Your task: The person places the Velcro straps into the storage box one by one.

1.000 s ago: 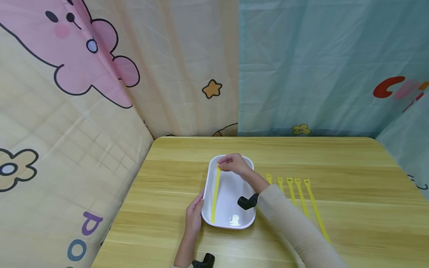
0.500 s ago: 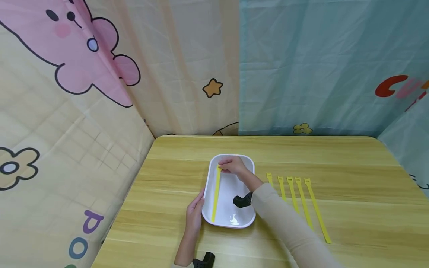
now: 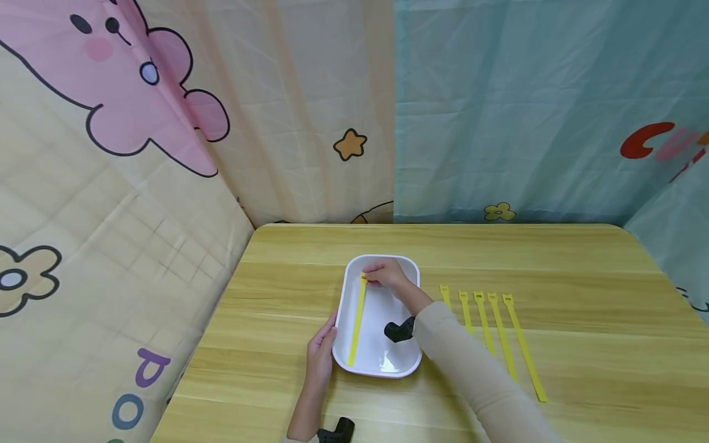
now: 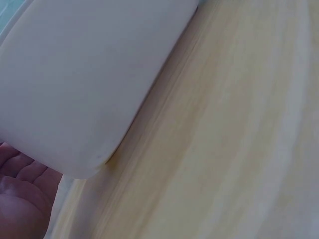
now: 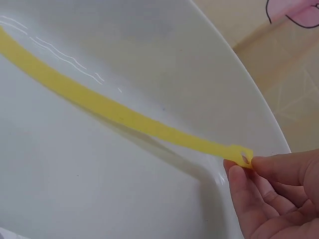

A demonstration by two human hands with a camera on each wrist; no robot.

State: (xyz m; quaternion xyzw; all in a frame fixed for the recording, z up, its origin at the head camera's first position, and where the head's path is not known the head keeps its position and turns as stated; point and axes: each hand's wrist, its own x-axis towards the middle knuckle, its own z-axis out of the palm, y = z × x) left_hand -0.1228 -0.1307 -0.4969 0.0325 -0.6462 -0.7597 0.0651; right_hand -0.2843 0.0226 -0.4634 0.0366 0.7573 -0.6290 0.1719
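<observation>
A white tray lies on the wooden table, holding one long yellow hook-and-loop cable tie near its left side. My right hand reaches over the far end of the tray and pinches the slotted head of that tie between thumb and fingers. In the right wrist view the tie bows over the white tray floor, casting a shadow below it. My left hand rests against the tray's left wall with fingers extended along it. The left wrist view shows its palm beside the tray's corner.
Several more yellow cable ties lie in a row on the table right of the tray, partly covered by my right sleeve. Printed curtains hang behind and at the left of the table.
My right hand has shifted slightly right with the head of the cable tie. The right forearm has swung a little left, uncovering more of the ties on the table. My left hand stays put.
</observation>
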